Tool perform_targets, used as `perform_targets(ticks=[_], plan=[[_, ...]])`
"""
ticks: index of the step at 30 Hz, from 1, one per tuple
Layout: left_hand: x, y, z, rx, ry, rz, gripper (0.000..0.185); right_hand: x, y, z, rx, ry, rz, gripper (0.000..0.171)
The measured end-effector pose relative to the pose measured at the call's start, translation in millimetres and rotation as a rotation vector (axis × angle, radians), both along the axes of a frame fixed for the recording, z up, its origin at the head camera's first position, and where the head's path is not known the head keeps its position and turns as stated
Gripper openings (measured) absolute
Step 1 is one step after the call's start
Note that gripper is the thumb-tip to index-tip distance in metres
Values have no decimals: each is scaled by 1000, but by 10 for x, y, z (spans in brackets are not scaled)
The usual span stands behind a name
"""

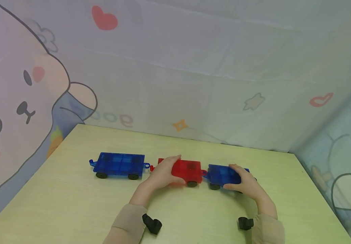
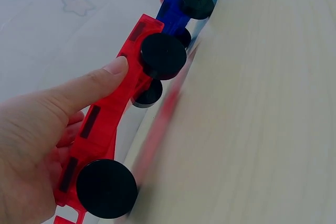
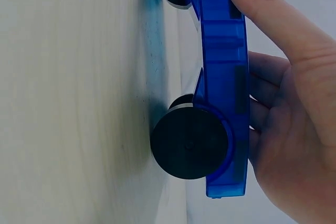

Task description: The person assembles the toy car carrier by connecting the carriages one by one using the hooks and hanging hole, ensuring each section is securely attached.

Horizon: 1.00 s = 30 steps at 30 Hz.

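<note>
Three flat toy wagons with black wheels stand in a row on the pale wooden table. My left hand grips the red wagon in the middle, thumb on its near side; the left wrist view shows the thumb along the red wagon. My right hand grips the blue wagon at the right, whose end meets the red one. In the right wrist view the thumb lies on that blue wagon. A second blue wagon stands alone at the left.
A printed fabric backdrop with a bear, hearts and stars hangs behind the table and along both sides. The table's far edge runs just behind the wagons. Black wrist-camera mounts sit on both sleeves.
</note>
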<state>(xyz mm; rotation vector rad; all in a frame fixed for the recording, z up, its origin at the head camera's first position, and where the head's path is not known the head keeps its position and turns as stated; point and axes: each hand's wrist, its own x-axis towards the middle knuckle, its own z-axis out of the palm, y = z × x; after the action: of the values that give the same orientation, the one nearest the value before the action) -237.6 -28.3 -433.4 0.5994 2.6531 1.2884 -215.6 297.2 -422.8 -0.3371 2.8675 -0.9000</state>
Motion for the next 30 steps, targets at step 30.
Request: perform_targets(ticks=[30], plan=[[14,5,6,-46,18,0,86,16,-11,30,10,5,12,88]])
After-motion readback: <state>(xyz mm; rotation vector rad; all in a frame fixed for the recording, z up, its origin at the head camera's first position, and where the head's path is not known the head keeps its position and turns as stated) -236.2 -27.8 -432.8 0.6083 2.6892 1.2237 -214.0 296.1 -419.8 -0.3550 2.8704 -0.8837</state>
